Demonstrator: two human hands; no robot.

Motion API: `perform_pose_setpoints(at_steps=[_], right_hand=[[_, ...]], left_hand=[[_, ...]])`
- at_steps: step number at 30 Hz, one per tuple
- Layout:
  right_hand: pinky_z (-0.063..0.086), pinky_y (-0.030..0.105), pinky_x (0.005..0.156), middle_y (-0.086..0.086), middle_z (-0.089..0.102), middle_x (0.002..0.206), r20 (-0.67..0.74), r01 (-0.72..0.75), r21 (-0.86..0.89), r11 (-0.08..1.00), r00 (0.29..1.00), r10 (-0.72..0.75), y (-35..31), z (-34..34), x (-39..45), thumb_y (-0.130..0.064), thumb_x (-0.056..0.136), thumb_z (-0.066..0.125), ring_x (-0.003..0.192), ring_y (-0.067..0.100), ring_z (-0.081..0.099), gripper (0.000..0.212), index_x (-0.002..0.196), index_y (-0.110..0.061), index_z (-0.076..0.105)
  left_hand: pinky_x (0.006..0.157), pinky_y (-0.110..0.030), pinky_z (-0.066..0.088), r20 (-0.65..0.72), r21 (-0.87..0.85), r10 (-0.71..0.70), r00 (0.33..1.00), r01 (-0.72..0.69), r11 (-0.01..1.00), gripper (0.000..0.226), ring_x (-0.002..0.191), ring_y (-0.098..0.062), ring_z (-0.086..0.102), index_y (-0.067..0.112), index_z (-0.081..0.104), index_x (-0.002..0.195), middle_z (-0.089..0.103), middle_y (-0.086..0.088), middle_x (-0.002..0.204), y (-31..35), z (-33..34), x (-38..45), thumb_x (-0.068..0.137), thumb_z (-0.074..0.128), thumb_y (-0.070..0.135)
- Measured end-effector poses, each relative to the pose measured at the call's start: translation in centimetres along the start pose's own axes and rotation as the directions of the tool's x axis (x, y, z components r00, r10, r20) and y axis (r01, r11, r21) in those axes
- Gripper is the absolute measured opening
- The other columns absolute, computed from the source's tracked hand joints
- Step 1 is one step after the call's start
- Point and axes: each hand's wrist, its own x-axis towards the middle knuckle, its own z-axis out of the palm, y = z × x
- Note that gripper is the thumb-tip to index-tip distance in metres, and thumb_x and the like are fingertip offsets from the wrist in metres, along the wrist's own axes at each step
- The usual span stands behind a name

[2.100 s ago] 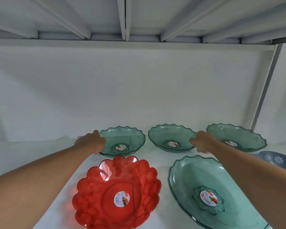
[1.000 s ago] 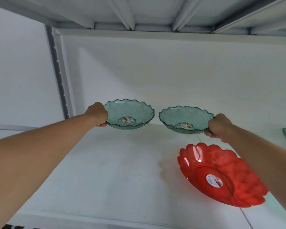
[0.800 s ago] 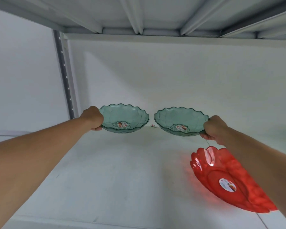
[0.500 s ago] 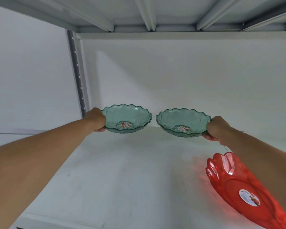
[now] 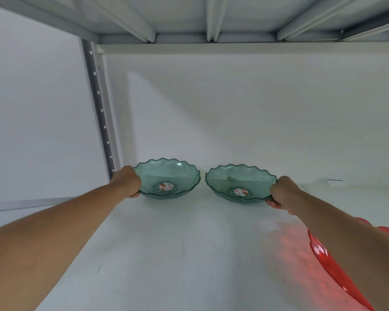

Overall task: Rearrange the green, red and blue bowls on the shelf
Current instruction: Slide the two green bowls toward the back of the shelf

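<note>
Here both arms reach toward the far end of the white shelf (image 5: 166,254), each hand closed on the scalloped rim of a translucent green bowl. The left hand (image 5: 127,184) grips the left edge of the left green bowl (image 5: 169,178), fingers curled under the rim and the back of the hand on top. The right hand (image 5: 283,194) holds the right edge of the right green bowl (image 5: 238,182) in the same way, fingertips showing beneath the rim. The two bowls sit side by side close to the back wall, their rims near each other but with a narrow gap between; each has a small round sticker at its centre. Whether they rest on the shelf or hang just above it cannot be told. A red bowl (image 5: 332,265) lies at the near right, partly hidden behind the right forearm and cut off by the frame edge, casting a red glow on the shelf. A grey perforated upright post (image 5: 99,113) stands at the far left corner, behind the left hand.
</note>
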Motion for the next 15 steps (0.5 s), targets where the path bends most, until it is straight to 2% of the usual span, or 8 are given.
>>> perform_pose_setpoints(at_steps=[3,5,8,10,11,13,15], right_hand=[[0.047,0.024,0.040,0.034,0.072,0.105,-0.004,-0.017,0.002,1.000,1.000,0.017,0.2,0.7,0.1,0.008,0.092,0.039,0.052,0.028,0.064,0.029,0.109,0.008,0.063],[0.047,0.024,0.040,0.032,0.073,0.101,-0.010,-0.018,-0.011,1.000,1.000,0.018,0.2,0.8,-0.1,0.007,0.092,0.040,0.054,0.029,0.066,0.030,0.111,0.007,0.064],[0.053,0.028,0.044,0.028,0.072,0.099,-0.016,-0.020,-0.036,0.999,1.000,0.019,0.0,0.5,-0.3,0.003,0.092,0.042,0.058,0.031,0.068,0.028,0.111,0.005,0.062],[0.063,0.036,0.058,0.020,0.065,0.106,-0.022,-0.014,-0.072,0.997,1.000,0.013,-0.6,0.3,-0.8,-0.010,0.096,0.045,0.065,0.033,0.071,0.024,0.114,0.001,0.056],[0.065,0.041,0.068,0.017,0.061,0.110,-0.042,0.003,-0.134,0.991,0.999,-0.009,-1.0,0.1,-1.0,-0.021,0.099,0.045,0.074,0.035,0.073,0.029,0.119,-0.002,0.052],[0.060,0.047,0.089,0.017,0.053,0.125,-0.090,0.076,-0.338,0.938,0.990,-0.113,-1.8,-0.3,-1.5,-0.039,0.102,0.040,0.104,0.043,0.067,0.046,0.137,-0.010,0.046],[0.046,0.051,0.102,0.019,0.046,0.141,-0.104,0.194,-0.533,0.824,0.951,-0.292,-2.8,-0.6,-2.1,-0.047,0.104,0.036,0.131,0.044,0.047,0.057,0.151,-0.016,0.042]], left_hand=[[0.059,-0.044,0.067,0.001,0.020,-0.002,1.000,0.002,1.000,0.028,0.077,-0.039,0.075,-0.001,0.063,0.116,0.068,-0.026,0.115,-0.7,0.4,1.3,0.096,0.044,-0.006],[0.075,-0.054,0.067,0.019,0.028,0.003,1.000,-0.003,1.000,0.029,0.082,-0.043,0.077,-0.001,0.063,0.114,0.068,-0.027,0.113,-1.1,0.7,1.8,0.094,0.042,-0.006],[0.076,-0.056,0.067,0.036,0.060,0.037,0.999,-0.039,0.997,0.033,0.082,-0.043,0.078,0.004,0.062,0.114,0.068,-0.025,0.116,-1.6,0.8,1.9,0.091,0.039,0.000],[0.078,-0.048,0.063,0.006,0.230,0.055,0.998,-0.055,0.972,0.039,0.094,-0.041,0.076,0.007,0.059,0.124,0.066,-0.018,0.124,-1.1,0.5,0.9,0.096,0.039,0.026],[0.085,-0.046,0.057,-0.029,0.383,0.083,0.996,-0.066,0.922,0.056,0.106,-0.040,0.071,0.011,0.056,0.134,0.063,-0.015,0.132,-0.7,0.3,0.5,0.099,0.033,0.048],[0.097,-0.049,0.045,-0.059,0.547,0.170,0.984,-0.111,0.830,0.090,0.131,-0.040,0.057,0.020,0.044,0.156,0.053,-0.014,0.151,0.4,-0.2,-0.2,0.094,0.014,0.077],[0.108,-0.054,0.042,-0.007,0.550,0.291,0.957,-0.239,0.800,0.095,0.146,-0.039,0.045,0.024,0.033,0.165,0.042,-0.013,0.164,2.0,-0.4,-0.7,0.093,0.014,0.082]])
